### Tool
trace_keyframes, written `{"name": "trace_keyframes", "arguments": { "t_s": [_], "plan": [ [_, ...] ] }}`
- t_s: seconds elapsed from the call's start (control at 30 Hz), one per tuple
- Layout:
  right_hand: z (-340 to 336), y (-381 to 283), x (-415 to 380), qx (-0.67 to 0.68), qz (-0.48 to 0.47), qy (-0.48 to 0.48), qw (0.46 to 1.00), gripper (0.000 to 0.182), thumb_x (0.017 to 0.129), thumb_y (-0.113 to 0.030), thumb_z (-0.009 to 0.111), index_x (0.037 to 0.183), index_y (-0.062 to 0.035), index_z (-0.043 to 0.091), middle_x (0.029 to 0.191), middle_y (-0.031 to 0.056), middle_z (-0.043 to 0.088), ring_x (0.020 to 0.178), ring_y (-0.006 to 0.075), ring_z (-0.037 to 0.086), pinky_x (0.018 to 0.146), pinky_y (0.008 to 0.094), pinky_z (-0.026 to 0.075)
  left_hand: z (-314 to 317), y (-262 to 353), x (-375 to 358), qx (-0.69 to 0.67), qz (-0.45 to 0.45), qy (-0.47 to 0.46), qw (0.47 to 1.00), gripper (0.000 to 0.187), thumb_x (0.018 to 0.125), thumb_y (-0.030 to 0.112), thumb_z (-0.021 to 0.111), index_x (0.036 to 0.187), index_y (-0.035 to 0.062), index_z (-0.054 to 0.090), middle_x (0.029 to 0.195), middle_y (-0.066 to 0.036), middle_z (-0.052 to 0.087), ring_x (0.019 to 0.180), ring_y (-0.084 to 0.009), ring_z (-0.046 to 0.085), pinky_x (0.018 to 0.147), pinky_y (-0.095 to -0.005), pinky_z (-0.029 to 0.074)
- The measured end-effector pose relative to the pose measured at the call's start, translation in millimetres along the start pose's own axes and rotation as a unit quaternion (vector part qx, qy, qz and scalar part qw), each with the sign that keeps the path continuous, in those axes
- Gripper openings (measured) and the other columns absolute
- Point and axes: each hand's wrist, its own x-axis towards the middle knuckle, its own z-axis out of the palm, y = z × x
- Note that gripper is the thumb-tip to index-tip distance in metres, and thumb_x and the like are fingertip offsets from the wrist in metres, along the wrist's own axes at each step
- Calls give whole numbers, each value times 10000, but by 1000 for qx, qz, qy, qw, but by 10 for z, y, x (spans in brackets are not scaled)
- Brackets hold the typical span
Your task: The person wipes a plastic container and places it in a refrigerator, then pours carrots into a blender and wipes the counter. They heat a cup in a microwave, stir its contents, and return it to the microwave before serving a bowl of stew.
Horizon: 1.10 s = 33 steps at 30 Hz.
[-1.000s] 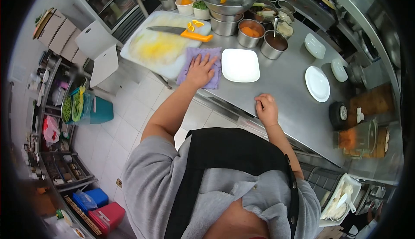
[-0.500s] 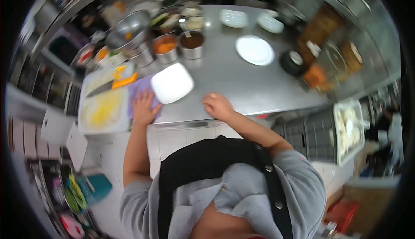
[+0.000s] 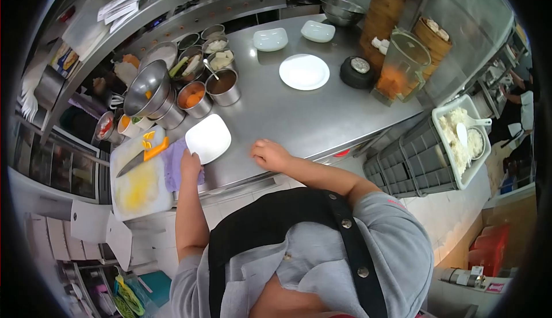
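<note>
My left hand (image 3: 191, 165) is closed at the near left corner of a square white plate (image 3: 209, 139), over a purple cloth (image 3: 175, 166); its fingertips are partly hidden. Loosely curled with nothing visible in it, my right hand (image 3: 270, 155) rests at the front edge of the steel counter (image 3: 259, 111). Left of the cloth is a white cutting board (image 3: 123, 200) stained yellow. A knife (image 3: 152, 150) with an orange handle lies on it, beside cut orange pieces (image 3: 148, 138).
Behind the board are metal bowls (image 3: 146, 88) and a pot of brown sauce (image 3: 223, 87) with a spoon. An oval white plate (image 3: 305, 71), two white dishes (image 3: 270, 39), a black round container (image 3: 356, 72) and a clear jug (image 3: 406, 59) stand farther back. A rice tub (image 3: 460, 171) sits right.
My left hand has gone from lying flat with spread fingers on the cloth to closing at the plate's corner. The whole view has shifted and turned; my right hand stays at the counter edge.
</note>
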Motion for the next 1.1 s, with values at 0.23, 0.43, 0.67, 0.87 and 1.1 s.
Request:
{"name": "trace_keyframes", "arguments": {
  "t_s": [0.23, 0.43, 0.67, 0.87, 1.1],
  "plan": [
    [9, -5, 2, 9, 2, -1, 1000, 117, 769, -57, 554, 847, -72, 640, 938, 75, 596, 924, 312, 553, 796, 407, 468, -173, -60, 278, 67, 35, 74, 994, 434, 823, 193, 540, 1237, 73, 484, 816, -198, 664, 503, -262, 625, 522, -348, 508],
    [-28, -146, -253, 113, 120, 80, 983, 111, 840, -111, 556, 893, -64, 641, 899, 50, 594, 853, 217, 585, 767, 327, 480, -99, -244, 455, 12, -28, 115, 993, 650, 864, 476, 533, 1299, 5, 426, 1081, -271, 596, 890, -368, 630, 788, -401, 498],
    [-396, -750, -1439, 452, 385, 175, 785, 250, 877, -253, 590, 1080, -108, 610, 1021, 14, 641, 861, 99, 582, 740, 257, 466, 142, -363, -141, -200, 281, 325, 881, 233, 948, 143, 522, 1043, -47, 425, 932, -174, 503, 846, -270, 506, 769, -360, 454],
    [-1147, -1491, -2390, 430, 360, 373, 739, 285, 876, -282, 592, 1099, -103, 595, 1048, 19, 609, 846, 111, 570, 759, 267, 465, 1161, -59, -1640, -166, 447, -170, 862, 174, 930, 138, 527, 1006, 15, 431, 831, -126, 501, 701, -228, 503, 639, -348, 445],
    [-1595, -2707, -3308, 374, 286, 421, 775, 242, 891, -204, 588, 1086, -61, 584, 988, 22, 612, 859, 86, 565, 769, 253, 470, 3299, -910, -2420, -61, 382, -596, 703, 202, 929, 241, 553, 1018, 61, 539, 719, -81, 538, 645, -174, 534, 611, -326, 450]
  ]
}}
